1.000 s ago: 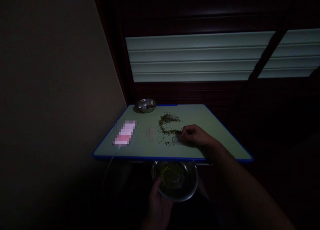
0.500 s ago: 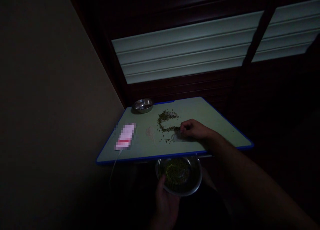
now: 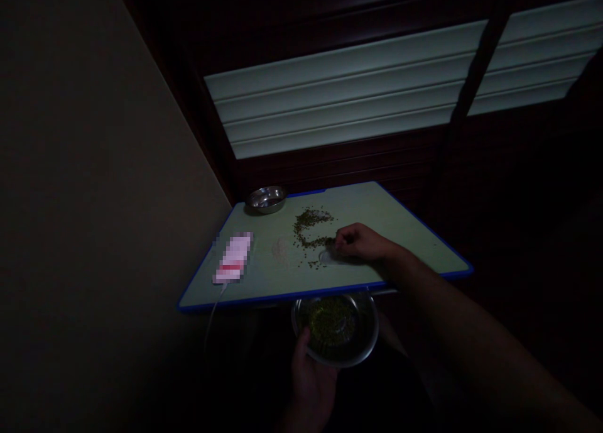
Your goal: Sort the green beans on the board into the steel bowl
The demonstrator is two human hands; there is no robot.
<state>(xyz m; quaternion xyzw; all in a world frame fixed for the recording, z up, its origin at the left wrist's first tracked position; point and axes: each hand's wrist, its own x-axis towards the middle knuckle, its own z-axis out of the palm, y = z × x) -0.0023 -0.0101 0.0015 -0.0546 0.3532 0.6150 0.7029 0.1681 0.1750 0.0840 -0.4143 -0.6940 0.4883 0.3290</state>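
Below the table's front edge, my left hand [image 3: 311, 379] grips a metal bowl [image 3: 360, 357], thumb over its rim. Small green beans or seeds [image 3: 332, 320] lie in that bowl. My right hand [image 3: 357, 241] is over the tabletop with its fingers curled and pinched together; what is between them, if anything, I cannot make out. Beside its fingertips is a scattered patch of similar small dark-green grains [image 3: 308, 222], spread in a curve. A pale, clear-looking patch or piece [image 3: 326, 257] shows just below the fingers, too dim to name.
The pale green table [image 3: 396, 213] has a blue edge. At its back left stands a second metal bowl [image 3: 267, 200]. A pixelated pink phone-like object [image 3: 234, 257] lies at the left, with a white cable [image 3: 211, 320] hanging off the front. Dark wooden panels rise behind.
The whole view has shifted slightly, moving everything a little left. My hands and the bowl keep nearly the same places relative to the table.
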